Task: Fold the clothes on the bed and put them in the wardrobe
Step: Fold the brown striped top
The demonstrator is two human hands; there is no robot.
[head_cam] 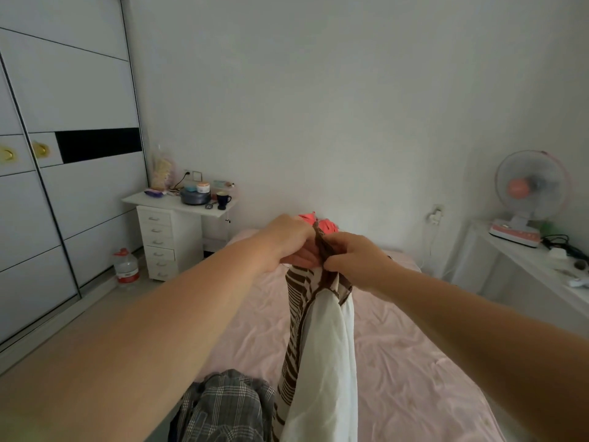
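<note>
I hold a brown-and-white striped garment (318,339) up over the bed (414,362); it hangs down in a long bunch with a plain white part in front. My left hand (288,242) and my right hand (357,256) both pinch its top edge, close together. A grey plaid garment (226,406) lies crumpled at the bed's near end. Something coral-red (325,223) shows at the far end, mostly hidden behind my hands. The wardrobe (63,186) stands at the left with its sliding doors closed.
A white drawer unit (165,237) with a pot, a cup and jars stands beside the wardrobe. A water jug (126,266) sits on the floor. At the right, a white desk (526,260) carries a fan (529,189) and cables.
</note>
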